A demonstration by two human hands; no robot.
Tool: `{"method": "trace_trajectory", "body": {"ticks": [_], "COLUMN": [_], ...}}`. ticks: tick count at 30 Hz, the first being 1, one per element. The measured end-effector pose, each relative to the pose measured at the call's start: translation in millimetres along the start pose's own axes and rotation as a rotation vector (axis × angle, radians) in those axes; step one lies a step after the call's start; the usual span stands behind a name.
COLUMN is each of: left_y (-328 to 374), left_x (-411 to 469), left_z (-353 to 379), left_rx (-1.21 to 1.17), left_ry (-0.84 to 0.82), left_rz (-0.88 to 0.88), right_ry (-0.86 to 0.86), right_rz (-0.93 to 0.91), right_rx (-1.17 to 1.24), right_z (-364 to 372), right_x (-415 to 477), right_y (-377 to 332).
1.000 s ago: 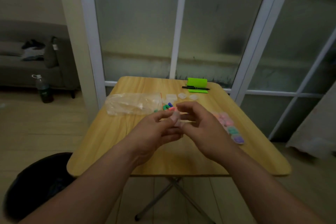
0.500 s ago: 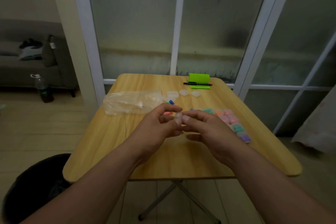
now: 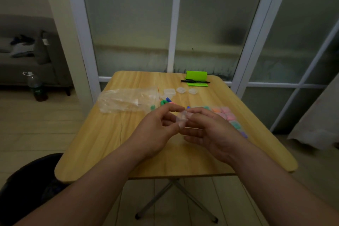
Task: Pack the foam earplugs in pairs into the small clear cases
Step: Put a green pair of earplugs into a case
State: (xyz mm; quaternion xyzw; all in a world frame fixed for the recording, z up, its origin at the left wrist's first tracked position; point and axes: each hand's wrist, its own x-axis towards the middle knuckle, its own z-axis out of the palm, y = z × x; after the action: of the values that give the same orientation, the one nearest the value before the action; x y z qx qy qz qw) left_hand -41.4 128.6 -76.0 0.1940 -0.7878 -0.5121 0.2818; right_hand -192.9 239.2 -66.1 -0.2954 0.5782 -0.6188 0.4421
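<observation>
Both hands meet over the middle of the wooden table (image 3: 110, 139). A small clear case (image 3: 181, 118) is pinched between the fingertips of my left hand (image 3: 157, 130) and my right hand (image 3: 207, 130); whether it holds earplugs I cannot tell. Loose foam earplugs (image 3: 165, 102), green, blue and pink, lie just beyond my fingers. Three empty clear cases (image 3: 180, 90) sit in a row farther back. Several filled cases (image 3: 229, 116) with pink, orange, green and purple plugs line the right side, partly hidden by my right hand.
A crumpled clear plastic bag (image 3: 126, 102) lies at the left of the table. A green notepad stand (image 3: 196, 77) and a black pen (image 3: 195, 81) sit at the far edge. A dark bin (image 3: 27, 189) stands at the lower left; a bottle (image 3: 35, 86) is on the floor.
My view has shifted slightly, and the hands have stayed together over the table. My fingers have worked around the clear case, which now shows more plainly between the fingertips.
</observation>
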Motion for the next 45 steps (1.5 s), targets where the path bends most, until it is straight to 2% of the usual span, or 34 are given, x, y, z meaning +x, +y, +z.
{"method": "trace_trajectory", "body": {"ticks": [3,5,8,11,15,21,25,31,36,41,45], "left_y": [3.9,5.8,4.8,2.2,2.3,-2.8,-7.7,-9.6,-13.4,-16.2,-13.4], "left_x": [0.3,2.3,4.5,3.9,1.5,-2.1,-0.3,-0.1,-3.1,-9.1,-11.5], "left_z": [2.0,3.8,6.6,8.0,4.2,2.8,2.5,13.4,30.0,38.4,39.2], "left_rx": [-0.112,-0.341,-0.652,-0.676,-0.538,-0.271,-0.236,-0.102,0.101,0.348,0.423], "left_ry": [0.042,0.063,0.053,0.012,0.028,0.009,0.021,0.038,0.161,0.263,0.268], "left_rz": [-0.073,-0.242,-0.447,-0.486,-0.413,-0.196,-0.177,-0.126,-0.017,-0.002,-0.003], "right_ry": [0.022,0.078,0.019,0.032,0.054,0.073,0.063,0.107,0.184,0.223,0.250], "right_rz": [-0.033,-0.184,-0.428,-0.497,-0.418,-0.095,-0.014,0.044,0.053,0.085,0.130], "right_rx": [-0.071,-0.333,-0.648,-0.739,-0.682,-0.169,-0.036,0.056,0.093,0.147,0.125], "right_z": [-0.4,-2.0,2.1,6.7,6.9,10.0,14.6,21.4,36.4,45.6,47.4], "right_x": [-1.2,-2.5,-3.6,1.4,7.9,17.0,16.7,14.8,14.1,9.9,10.3], "right_y": [0.4,0.7,2.0,5.9,8.9,11.9,13.1,15.9,19.9,22.0,21.7]}}
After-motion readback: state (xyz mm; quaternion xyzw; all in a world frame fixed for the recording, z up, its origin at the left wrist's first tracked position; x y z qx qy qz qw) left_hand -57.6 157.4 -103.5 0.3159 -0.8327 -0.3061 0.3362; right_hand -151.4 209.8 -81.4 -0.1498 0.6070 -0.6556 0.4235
